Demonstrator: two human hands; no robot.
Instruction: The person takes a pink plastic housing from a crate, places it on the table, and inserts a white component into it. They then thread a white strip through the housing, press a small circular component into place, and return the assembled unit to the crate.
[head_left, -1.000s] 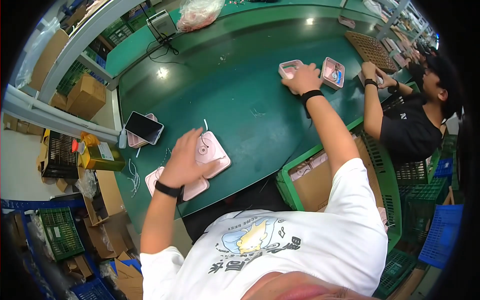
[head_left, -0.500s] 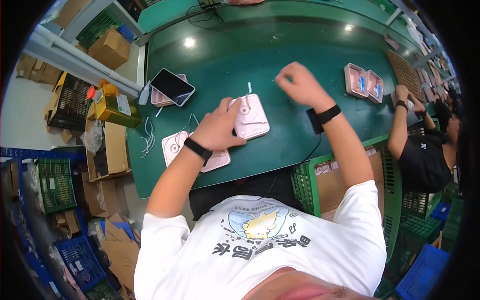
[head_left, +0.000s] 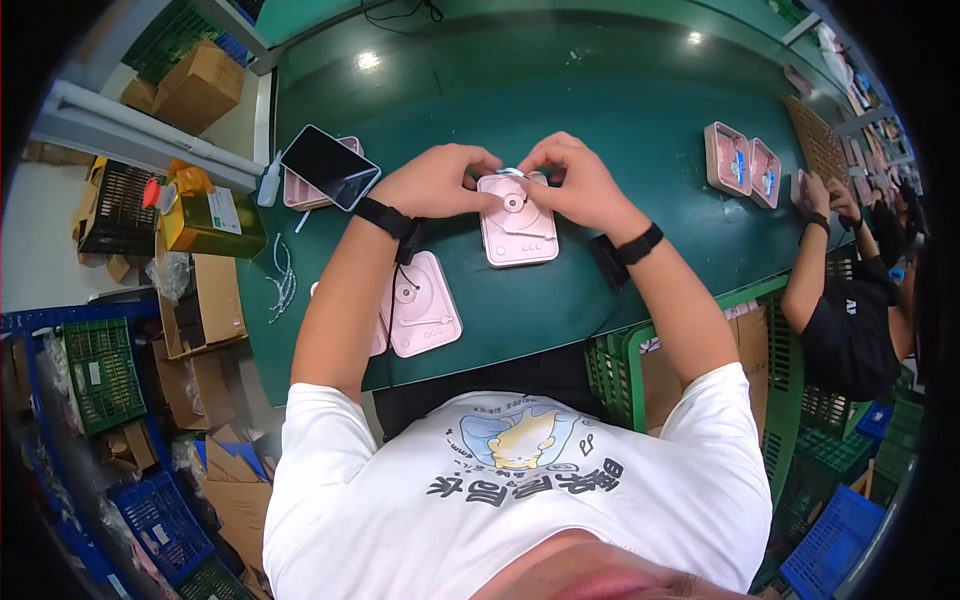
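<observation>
Fingers (head_left: 546,151) of the right hand (head_left: 588,192) and left hand (head_left: 425,185) bent inward over the far edge of a pink record-player-shaped case (head_left: 520,240), tips close together at a pale strap (head_left: 511,172). Probably pinching the strap, but tips overlapped it, so couldn't tell for either hand. Case lay flat on the green table (head_left: 620,120), directly under and just nearer the body than the fingertips.

Change: half a second earlier, right hand hung in the air well right of the case, left lay along its left side; by this frame both met at the strap, so handling had become two-handed.

Left of the left fingers, a smartphone (head_left: 330,165) rested on a shallow pink box (head_left: 300,193); an open pink box (head_left: 714,165) sat well right of the right fingers.

Writing: dark lettering plus cartoon print on the white T-shirt (head_left: 515,480); white label (head_left: 224,210) on a yellow-green can (head_left: 200,232) far left of the fingers, too small to read. No brand legible on the case.
</observation>
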